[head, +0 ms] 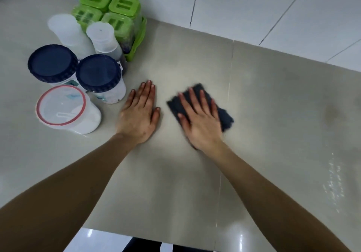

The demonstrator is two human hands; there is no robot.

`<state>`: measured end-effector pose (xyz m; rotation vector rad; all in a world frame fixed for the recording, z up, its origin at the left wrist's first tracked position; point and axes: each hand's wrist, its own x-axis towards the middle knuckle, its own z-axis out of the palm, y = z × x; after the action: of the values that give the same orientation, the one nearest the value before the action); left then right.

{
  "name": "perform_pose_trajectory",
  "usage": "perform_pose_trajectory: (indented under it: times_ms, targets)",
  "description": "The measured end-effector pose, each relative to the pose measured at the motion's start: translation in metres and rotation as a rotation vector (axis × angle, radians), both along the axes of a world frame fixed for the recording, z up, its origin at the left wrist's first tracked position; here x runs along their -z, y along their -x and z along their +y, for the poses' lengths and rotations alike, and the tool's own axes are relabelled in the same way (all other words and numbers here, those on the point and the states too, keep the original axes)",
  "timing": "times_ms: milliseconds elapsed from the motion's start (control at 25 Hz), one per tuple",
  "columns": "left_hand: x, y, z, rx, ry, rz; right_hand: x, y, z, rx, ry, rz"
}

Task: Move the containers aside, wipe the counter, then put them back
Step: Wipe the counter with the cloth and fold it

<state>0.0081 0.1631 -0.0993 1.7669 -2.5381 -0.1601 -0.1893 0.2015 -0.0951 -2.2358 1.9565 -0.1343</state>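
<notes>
Containers crowd the far left of the grey counter point(273, 115): four green-lidded jars point(109, 11) in a green rack by the wall, two white bottles point(78, 34), two blue-lidded jars point(97, 74) and a red-rimmed tub point(66, 109) nearest the edge. The left hand point(139, 113) lies flat and empty, fingers together, just right of the jars. The right hand point(199, 120) presses, fingers spread, on a dark cloth point(224, 119) at mid-counter.

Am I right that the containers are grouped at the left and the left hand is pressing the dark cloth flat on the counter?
Not quite. The head view shows the right hand pressing the dark cloth flat on the counter; the left hand lies bare on the surface. The containers are indeed grouped at the left.
</notes>
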Motion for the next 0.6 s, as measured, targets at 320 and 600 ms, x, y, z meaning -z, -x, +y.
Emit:
perform_pose_trajectory:
  times_ms: [320, 600]
  targets:
    - [0.001, 0.0, -0.001, -0.007, -0.014, 0.0, -0.002, 0.063, -0.084, 0.599, -0.081, 0.005]
    - [0.001, -0.002, -0.003, 0.0, -0.031, 0.008, -0.002, -0.044, 0.057, 0.205, -0.026, -0.027]
